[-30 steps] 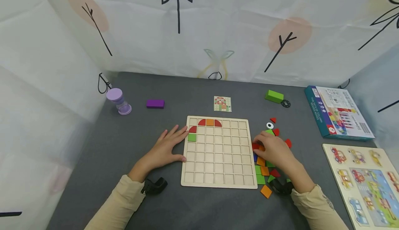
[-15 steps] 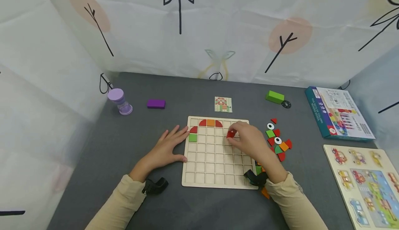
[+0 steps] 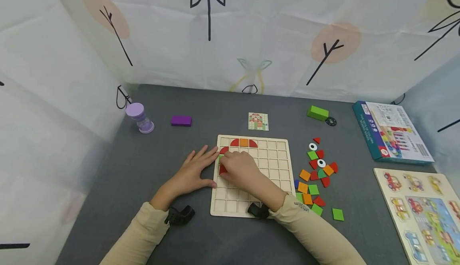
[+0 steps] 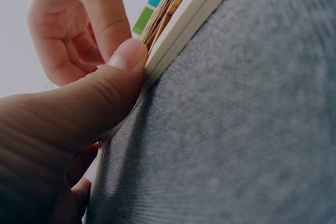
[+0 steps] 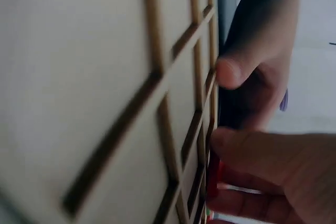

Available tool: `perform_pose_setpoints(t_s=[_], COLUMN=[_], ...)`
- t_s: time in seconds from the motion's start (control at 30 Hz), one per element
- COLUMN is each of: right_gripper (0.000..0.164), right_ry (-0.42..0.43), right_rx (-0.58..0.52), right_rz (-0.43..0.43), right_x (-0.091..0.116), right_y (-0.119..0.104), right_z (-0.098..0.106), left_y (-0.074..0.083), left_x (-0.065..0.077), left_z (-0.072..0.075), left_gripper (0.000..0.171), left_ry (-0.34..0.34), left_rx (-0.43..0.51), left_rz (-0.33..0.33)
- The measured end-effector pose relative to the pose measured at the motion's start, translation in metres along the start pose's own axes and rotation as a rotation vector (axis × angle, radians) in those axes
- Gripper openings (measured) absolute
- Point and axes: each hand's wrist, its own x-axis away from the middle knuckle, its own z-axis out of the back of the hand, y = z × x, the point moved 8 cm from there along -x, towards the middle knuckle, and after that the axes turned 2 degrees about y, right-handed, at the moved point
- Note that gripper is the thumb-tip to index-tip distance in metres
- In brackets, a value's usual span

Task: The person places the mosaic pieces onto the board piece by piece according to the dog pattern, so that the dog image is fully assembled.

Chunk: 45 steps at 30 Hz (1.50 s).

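A wooden grid board (image 3: 273, 165) lies on the dark tabletop. My left hand (image 3: 190, 177) rests at its left edge, fingers spread and thumb (image 4: 126, 59) against the rim. Over the board's left column, my right hand (image 3: 242, 171) pinches a red tile (image 5: 214, 174) between thumb and fingers, low over the cells. Two red quarter-round tiles flank an orange square tile (image 3: 244, 142) in the top row. Another red quarter-round tile (image 3: 224, 150) sits in the left column, and the green tile below it is mostly hidden by my right hand.
Loose coloured tiles (image 3: 314, 189) lie right of the board. Behind it are a small pattern card (image 3: 258, 121), a purple block (image 3: 181, 121), a green block (image 3: 318, 113) and a purple hourglass (image 3: 140, 118). A box (image 3: 395, 133) and a picture puzzle (image 3: 395, 213) occupy the right side.
My right hand has picked a red tile from the loose pieces and carried it left across the board to its left column. My left hand has stayed at the edge.
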Motion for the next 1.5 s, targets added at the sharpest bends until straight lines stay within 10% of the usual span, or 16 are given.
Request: perform_pose_setpoints(t_s=[0.67, 1.13, 1.5], right_gripper=[0.020, 0.031, 0.030], right_ry=[-0.045, 0.074, 0.026], right_rx=[0.031, -0.149, -0.151], right_rz=[-0.054, -0.553, -0.704], right_x=[0.001, 0.112, 0.157], right_y=[0.002, 0.169, 0.223], right_z=[0.009, 0.048, 0.037], left_y=[0.000, -0.002, -0.002], left_x=[0.000, 0.000, -0.001], left_z=[0.002, -0.001, -0.002], left_gripper=[0.091, 0.092, 0.092], left_ry=[0.005, -0.001, 0.003], left_rx=[0.012, -0.016, -0.016], left_rz=[0.008, 0.005, 0.003])
